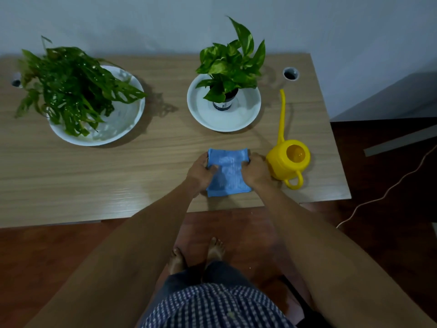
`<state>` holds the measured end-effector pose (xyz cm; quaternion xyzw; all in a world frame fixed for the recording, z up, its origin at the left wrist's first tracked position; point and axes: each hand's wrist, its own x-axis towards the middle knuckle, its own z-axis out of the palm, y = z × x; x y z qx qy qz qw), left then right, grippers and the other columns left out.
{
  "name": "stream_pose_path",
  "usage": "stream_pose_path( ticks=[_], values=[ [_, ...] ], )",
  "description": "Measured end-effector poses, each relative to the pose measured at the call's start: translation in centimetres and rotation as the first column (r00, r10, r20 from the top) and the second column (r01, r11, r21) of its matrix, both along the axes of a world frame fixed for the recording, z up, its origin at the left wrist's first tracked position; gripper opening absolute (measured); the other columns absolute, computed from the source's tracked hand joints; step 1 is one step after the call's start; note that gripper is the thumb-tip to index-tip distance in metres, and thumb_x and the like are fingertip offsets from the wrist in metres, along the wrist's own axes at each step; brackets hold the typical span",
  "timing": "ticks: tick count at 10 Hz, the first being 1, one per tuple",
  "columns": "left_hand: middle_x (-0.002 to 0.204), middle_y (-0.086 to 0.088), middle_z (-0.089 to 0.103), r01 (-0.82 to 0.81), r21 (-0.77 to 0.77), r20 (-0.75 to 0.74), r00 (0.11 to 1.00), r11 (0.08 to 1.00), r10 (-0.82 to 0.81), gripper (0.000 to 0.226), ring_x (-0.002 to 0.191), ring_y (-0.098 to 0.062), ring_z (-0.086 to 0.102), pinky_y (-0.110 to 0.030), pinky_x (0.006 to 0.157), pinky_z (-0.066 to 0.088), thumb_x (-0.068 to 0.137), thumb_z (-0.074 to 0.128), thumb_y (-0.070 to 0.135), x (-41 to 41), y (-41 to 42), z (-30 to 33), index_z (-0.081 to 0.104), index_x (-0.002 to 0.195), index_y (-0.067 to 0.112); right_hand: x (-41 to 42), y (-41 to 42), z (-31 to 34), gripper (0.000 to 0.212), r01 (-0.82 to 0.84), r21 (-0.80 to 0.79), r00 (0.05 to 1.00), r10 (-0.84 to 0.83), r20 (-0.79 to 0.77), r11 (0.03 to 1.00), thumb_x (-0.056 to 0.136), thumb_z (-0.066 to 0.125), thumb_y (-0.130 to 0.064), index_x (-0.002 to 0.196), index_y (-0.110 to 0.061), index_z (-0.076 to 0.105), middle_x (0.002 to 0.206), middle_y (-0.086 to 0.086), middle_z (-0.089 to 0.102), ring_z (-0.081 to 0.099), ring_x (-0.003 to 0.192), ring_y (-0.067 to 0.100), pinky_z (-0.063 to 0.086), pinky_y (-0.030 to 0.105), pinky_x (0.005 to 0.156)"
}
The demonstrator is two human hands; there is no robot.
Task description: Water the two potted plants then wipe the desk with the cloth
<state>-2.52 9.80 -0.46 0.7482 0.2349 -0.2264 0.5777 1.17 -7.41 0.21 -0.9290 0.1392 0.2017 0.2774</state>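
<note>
wood desk (118, 176), pale wall (142, 20), red-brown floor (47, 256)

The blue cloth (228, 172) lies folded flat near the front edge of the wooden desk (94, 176), with the left hand (201, 174) gripping its left side and the right hand (254, 172) its right side, fingers curled onto the fabric. Just to its right stands a yellow watering can (289, 159), upright, its long thin spout reaching toward the back of the desk and its handle toward the front. Farther back, a bushy plant (71, 88) with holed leaves sprawls over a white dish (127, 119) at left, and a smaller broad-leaved plant (233, 65) stands upright in a dark pot in a white saucer (201, 112) nearer the middle.
</note>
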Motion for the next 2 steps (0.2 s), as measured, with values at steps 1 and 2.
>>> stream_pose_path(
  ticks=[1,2],
  values=[
    [0.123,-0.005,0.069,0.131,0.265,-0.044,0.991,0.955,-0.124,0.053,0.112,-0.032,0.067,-0.048,0.092,0.056,0.095,0.060,0.044,-0.13,0.04,0.55,0.044,0.145,0.036,-1.45,0.48,0.54,0.044,-0.101,-0.328,0.989,0.131,0.071,0.939,0.099,0.053,-0.027,0.138,-0.009,0.048,0.137,0.017,0.053,0.066,0.111,0.039,0.052,0.042,0.077],
    [0.116,-0.011,0.069,0.278,0.575,-0.107,0.958,0.770,-0.266,0.055,0.108,-0.037,0.066,-0.044,0.089,0.050,0.092,0.054,0.063,-1.00,0.79,1.48,0.046,0.137,0.032,-1.74,1.45,0.74,0.048,-0.144,-0.406,0.955,0.234,0.180,0.903,0.097,0.054,-0.027,0.139,-0.007,0.046,0.133,0.018,0.054,0.069,0.098,0.038,0.048,0.037,0.062]
  ],
)
